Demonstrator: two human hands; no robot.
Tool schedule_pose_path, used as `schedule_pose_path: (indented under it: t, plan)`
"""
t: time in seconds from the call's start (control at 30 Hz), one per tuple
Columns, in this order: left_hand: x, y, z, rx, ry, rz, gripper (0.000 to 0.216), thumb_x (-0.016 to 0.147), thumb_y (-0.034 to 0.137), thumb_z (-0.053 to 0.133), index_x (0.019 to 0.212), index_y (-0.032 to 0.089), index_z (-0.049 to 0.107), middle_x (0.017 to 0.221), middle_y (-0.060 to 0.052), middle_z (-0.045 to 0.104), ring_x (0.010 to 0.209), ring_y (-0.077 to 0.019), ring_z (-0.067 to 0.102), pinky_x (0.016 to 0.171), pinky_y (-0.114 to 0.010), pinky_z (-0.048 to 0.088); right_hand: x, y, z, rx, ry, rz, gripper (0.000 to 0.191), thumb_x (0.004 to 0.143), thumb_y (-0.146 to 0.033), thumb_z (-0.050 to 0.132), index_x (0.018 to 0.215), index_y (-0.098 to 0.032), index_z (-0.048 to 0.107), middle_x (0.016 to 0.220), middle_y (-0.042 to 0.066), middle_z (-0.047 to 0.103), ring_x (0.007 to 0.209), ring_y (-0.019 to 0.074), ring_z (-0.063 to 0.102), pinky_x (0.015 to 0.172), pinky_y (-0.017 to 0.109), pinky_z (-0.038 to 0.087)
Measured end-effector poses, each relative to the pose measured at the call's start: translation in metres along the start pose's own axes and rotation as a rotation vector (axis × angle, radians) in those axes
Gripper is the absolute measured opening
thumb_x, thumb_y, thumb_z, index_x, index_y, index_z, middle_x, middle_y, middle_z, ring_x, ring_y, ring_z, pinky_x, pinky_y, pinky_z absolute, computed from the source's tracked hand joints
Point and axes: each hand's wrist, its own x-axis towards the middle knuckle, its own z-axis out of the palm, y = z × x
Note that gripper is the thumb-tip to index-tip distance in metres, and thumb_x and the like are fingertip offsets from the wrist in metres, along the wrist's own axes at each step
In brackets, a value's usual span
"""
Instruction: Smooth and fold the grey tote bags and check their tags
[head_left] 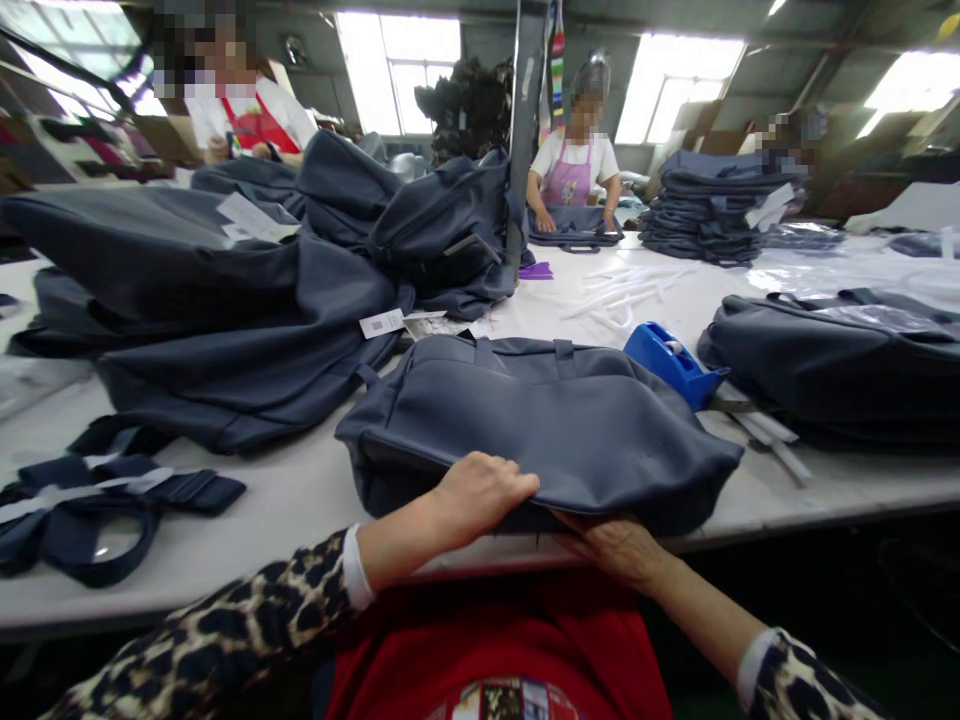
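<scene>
- Bag (540, 420), dark grey-blue, is lying flat on the near part of the white table (300, 500), directly in front of the person. Its near edge is hanging just over the table rim. Judgement: it is sitting this close so both hands are reaching it without stretching.
- Heap of bags (225, 300) in the same cloth is sprawling loosely over the left half of the table, just beside the bag's far left corner.
- Second bag (840, 360) is lying at the right, with clear film showing over its top.
- Stack of bags (712, 215) is sitting squared up on the far side, well apart. A co-worker (574, 170) in a pink apron is standing near it, with both hands on yet another bag.
- Straps (82, 500) are lying bundled at the near left, apart from the heap.
- Tape dispenser (667, 362), blue, is resting between the bag and the second bag, probably so that it is staying within easy reach.
- Left hand (480, 490) is lying palm down on top of the bag's near edge, fingers together and flat, pressing rather than gripping. Judgement: it is pinning the cloth in place.
- Right hand (619, 550) is sitting under that same edge, fingers tucked beneath the bag and hidden, so I cannot tell whether they are closing on the cloth. Judgement: it is propping the overhang from below.
- Paper tag (382, 323) is lying at the heap's edge, just beyond the bag.
</scene>
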Motion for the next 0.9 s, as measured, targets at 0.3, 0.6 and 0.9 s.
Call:
schedule_pose_path:
  t: [0.3, 0.6, 0.9]
  plan:
    - [-0.037, 0.037, 0.082, 0.208, 0.455, -0.113, 0.025, 0.094, 0.005, 0.037, 0.094, 0.014, 0.06, 0.125, -0.022, 0.065, 0.112, -0.0263, 0.066, 0.092, -0.036, 0.056, 0.0, -0.005, 0.004, 0.056, -0.052, 0.018, 0.029, 0.098, -0.034, 0.053, 0.125, -0.032, 0.062, 0.115, 0.0, 0.072, 0.085, 0.0143, 0.068, 0.079, 0.027, 0.051]
    - [-0.039, 0.036, 0.086, 0.164, 0.512, -0.145, 0.031, 0.091, 0.003, 0.034, 0.095, 0.017, 0.062, 0.127, -0.016, 0.065, 0.114, -0.024, 0.066, 0.095, -0.034, 0.056, -0.039, -0.001, -0.097, -0.248, 0.432, 0.188, 0.024, 0.091, -0.014, 0.064, 0.114, -0.017, 0.064, 0.106, 0.009, 0.07, 0.102, 0.0217, 0.06, 0.094, 0.037, 0.045]
    - [-0.039, 0.034, 0.091, 0.191, 0.504, -0.143, 0.032, 0.094, 0.005, 0.033, 0.097, 0.016, 0.063, 0.128, -0.017, 0.065, 0.115, -0.0236, 0.066, 0.096, -0.034, 0.056, -0.06, 0.044, -0.102, -0.445, 0.253, 0.159, 0.023, 0.096, -0.01, 0.05, 0.111, -0.016, 0.065, 0.111, 0.009, 0.07, 0.108, 0.0247, 0.058, 0.104, 0.044, 0.037]
